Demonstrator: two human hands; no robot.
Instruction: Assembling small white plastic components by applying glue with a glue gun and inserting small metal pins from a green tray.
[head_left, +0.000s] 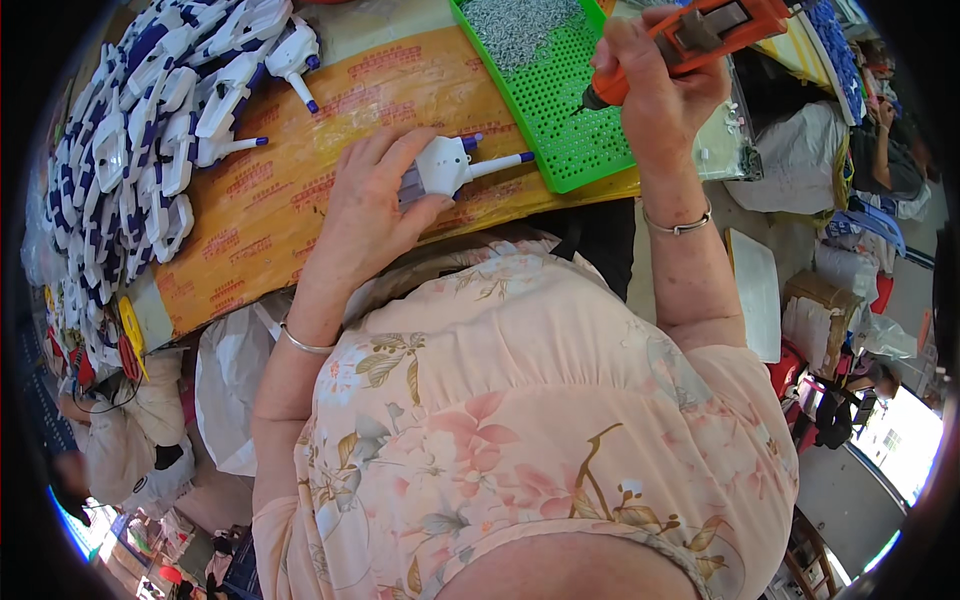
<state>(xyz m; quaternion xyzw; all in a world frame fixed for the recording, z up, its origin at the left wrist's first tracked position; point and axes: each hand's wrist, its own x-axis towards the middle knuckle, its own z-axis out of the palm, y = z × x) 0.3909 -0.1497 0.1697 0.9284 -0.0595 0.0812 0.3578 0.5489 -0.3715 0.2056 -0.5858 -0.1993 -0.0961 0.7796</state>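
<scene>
Orange-covered table [330, 110] beneath left hand [375, 200].

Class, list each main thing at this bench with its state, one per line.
Left hand: closed on white part
Right hand: gripping drill
White part: held, stem pointing right
Drill: held; running or not unclear
Tray: partly covered with screws
Screws: loose, heaped
Parts pile: untouched

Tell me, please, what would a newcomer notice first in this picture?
Probably the big heap of white-and-blue plastic parts at the upper left. Next, the bright green tray holding small grey metal pieces, near the top, right of centre. The orange power tool in the right hand, at the upper right, also stands out.
</scene>
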